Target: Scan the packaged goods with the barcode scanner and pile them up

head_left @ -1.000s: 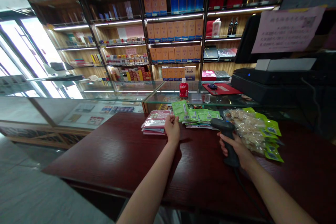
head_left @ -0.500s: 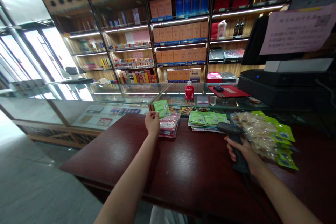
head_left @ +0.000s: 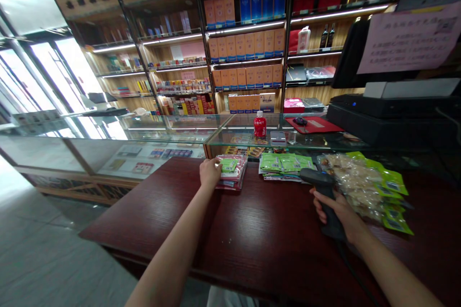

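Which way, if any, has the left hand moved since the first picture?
Yes: judged against the bottle, the left hand has moved left, to the left edge of the pink packs.

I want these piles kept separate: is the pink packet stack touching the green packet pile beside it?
Apart. The head view shows a strip of dark red tabletop between the pink packet stack and the green packet pile.

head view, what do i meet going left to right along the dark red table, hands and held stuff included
left hand, pile of pink packets, stack of green packets, scanner, clear bags
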